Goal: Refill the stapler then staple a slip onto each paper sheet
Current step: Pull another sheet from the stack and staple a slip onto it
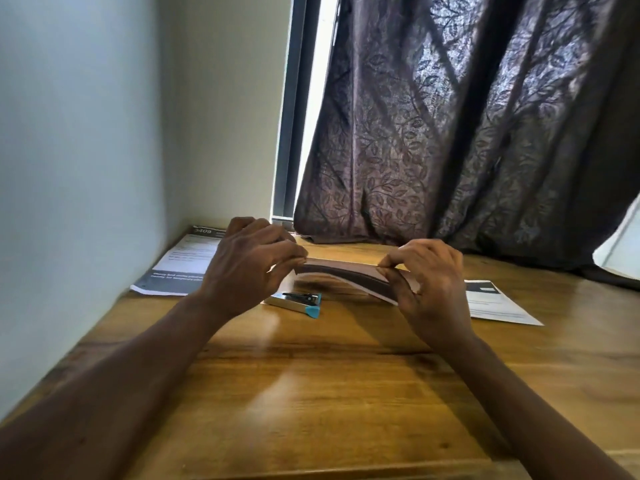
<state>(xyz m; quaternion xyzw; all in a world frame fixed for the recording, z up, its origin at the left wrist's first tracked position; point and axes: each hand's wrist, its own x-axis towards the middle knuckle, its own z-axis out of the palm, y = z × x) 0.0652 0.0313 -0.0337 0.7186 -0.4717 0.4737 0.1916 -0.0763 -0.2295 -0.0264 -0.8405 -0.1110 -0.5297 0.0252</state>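
My left hand (252,258) and my right hand (429,275) hold a sheet of paper (343,271) between them, each pinching one end of its edge. The sheet is lifted above the wooden table (311,393) and sags in the middle. Under it, on the table, lies a silver stapler (298,303) with a blue tip and a black inner part showing. A printed sheet (183,265) lies flat at the far left by the wall. Another printed sheet (498,303) lies at the right, behind my right hand.
A white wall runs along the table's left side. A dark patterned curtain (467,133) hangs over the window at the back and touches the tabletop. A white object (623,244) shows at the right edge.
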